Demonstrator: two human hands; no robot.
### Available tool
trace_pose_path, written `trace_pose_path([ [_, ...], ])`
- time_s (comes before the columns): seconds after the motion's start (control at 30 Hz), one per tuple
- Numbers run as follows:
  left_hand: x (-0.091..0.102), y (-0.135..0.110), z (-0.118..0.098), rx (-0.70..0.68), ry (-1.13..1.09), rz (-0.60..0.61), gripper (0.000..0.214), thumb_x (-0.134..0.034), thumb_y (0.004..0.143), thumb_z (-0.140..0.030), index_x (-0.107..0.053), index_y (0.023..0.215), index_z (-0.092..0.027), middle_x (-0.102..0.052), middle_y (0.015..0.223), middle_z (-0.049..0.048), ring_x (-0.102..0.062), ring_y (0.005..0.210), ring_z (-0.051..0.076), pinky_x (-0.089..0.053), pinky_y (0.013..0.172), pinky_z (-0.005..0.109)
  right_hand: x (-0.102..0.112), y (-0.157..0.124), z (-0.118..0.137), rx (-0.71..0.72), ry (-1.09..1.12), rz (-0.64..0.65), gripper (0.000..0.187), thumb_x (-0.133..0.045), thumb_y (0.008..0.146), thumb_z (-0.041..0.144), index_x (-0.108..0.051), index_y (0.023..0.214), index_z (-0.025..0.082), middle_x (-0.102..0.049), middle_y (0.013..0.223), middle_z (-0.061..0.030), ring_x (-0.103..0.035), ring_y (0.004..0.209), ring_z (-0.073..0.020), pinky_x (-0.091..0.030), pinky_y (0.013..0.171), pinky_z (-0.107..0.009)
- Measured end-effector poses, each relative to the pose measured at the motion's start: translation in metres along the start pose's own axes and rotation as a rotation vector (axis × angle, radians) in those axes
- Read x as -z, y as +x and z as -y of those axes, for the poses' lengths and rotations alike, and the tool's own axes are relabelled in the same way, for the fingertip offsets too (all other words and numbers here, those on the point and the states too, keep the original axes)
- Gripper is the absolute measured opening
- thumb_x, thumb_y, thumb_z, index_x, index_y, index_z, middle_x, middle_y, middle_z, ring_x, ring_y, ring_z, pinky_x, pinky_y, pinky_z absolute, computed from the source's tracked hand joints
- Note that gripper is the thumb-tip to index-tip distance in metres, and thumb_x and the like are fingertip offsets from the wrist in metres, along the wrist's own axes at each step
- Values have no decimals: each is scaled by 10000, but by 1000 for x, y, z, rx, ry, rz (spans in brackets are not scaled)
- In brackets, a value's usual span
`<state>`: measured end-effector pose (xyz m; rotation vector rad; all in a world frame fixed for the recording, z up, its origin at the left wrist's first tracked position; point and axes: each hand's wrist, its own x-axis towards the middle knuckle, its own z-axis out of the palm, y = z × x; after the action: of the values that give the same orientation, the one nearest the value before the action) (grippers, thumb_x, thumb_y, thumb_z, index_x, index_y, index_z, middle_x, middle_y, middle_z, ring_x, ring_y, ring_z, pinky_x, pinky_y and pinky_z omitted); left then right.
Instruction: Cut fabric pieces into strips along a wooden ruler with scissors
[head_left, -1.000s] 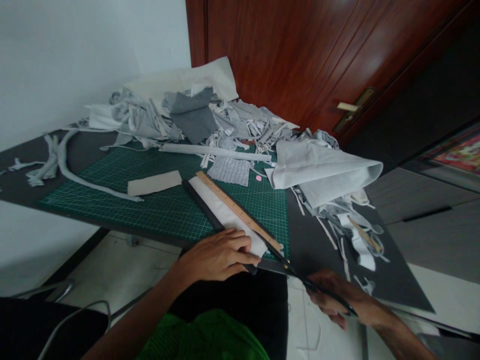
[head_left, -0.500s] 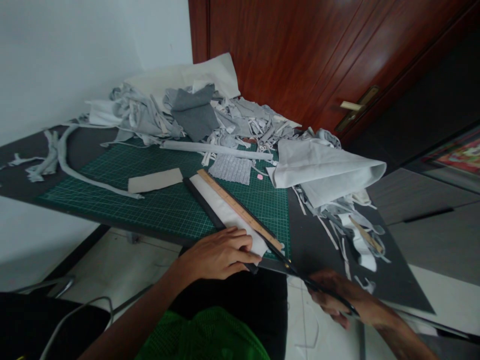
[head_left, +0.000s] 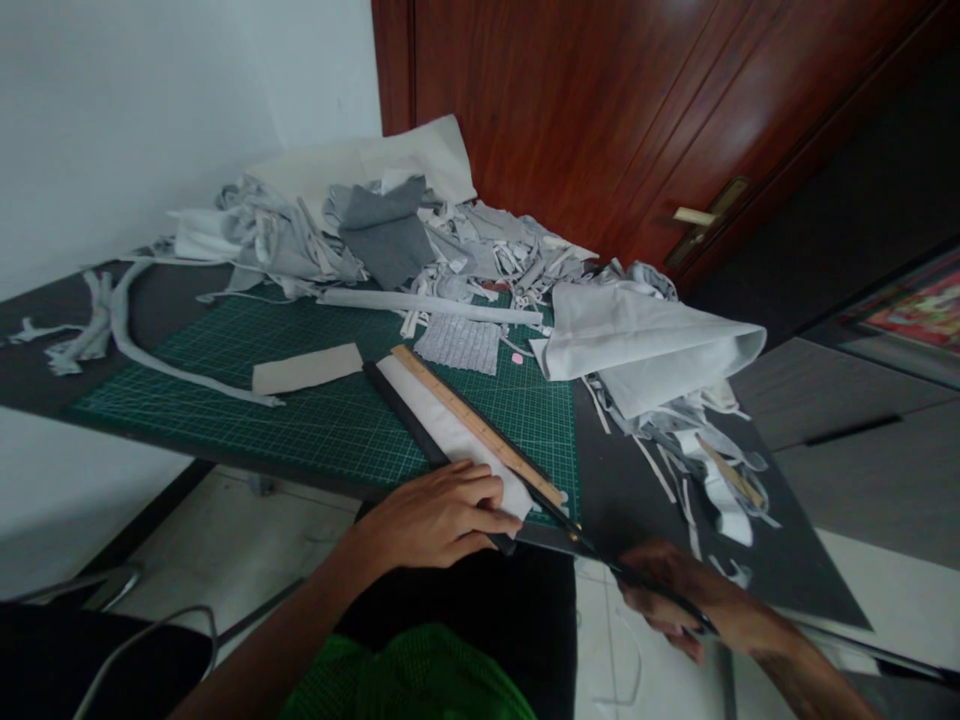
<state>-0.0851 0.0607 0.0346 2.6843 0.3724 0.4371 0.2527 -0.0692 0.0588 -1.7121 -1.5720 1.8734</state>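
My left hand (head_left: 442,510), fingers curled, presses and grips the lower end of a white fabric strip (head_left: 431,400) by the table's front edge. Under and along that strip runs a black strip (head_left: 405,415), its near end poking out below my fingers. A wooden ruler (head_left: 476,422) lies along the strip's right side. My right hand (head_left: 667,590) is closed round the handles of black scissors (head_left: 592,548), beyond the front edge. Their blades point up and left, reaching the near end of the white strip beside the ruler. Whether the blades are parted is hard to make out.
A green cutting mat (head_left: 315,430) covers much of the dark table (head_left: 622,490). Grey and white fabric scraps (head_left: 480,240) are heaped along the back. A folded white cloth (head_left: 645,335) sits at the right. One beige piece (head_left: 307,370) lies on the mat. Behind stands a wooden door (head_left: 570,120).
The view has shifted slightly. My left hand stays on the white fabric strip, and the scissors in my right hand have hardly moved.
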Motion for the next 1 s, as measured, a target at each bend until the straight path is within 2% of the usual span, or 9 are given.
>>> trace_pose_path([
  [0.27,2,0,-1,5,-2,-6,277,-712,955,-248,-725,1226,-303,-620,1006,4,-582,1021,187,-413,977,320,-2,0,3,11,27,22,593,-634,848,747,-489,714,187,-440,510,77,-416,383,-42,-338,364,-140],
  [0.43,2,0,-1,-7,-37,-36,292,-720,944,-222,-732,1225,-301,-649,1096,19,-594,1076,193,-429,992,320,-4,3,2,-27,113,38,622,-694,785,779,-506,785,186,-431,537,96,-373,376,-27,-355,343,-136],
  [0.8,5,1,0,-36,-98,-48,276,-706,954,-190,-749,1205,-298,-684,1127,27,-615,1107,187,-457,1003,317,-2,8,-9,4,152,53,591,-707,823,737,-480,835,192,-467,615,87,-444,421,-31,-379,371,-128],
  [1.0,4,1,1,-37,-120,-65,273,-704,955,-180,-756,1195,-300,-683,1133,25,-610,1097,179,-466,1004,310,-6,17,4,51,192,134,624,-699,814,757,-461,719,188,-402,588,92,-382,411,-14,-350,374,-125],
])
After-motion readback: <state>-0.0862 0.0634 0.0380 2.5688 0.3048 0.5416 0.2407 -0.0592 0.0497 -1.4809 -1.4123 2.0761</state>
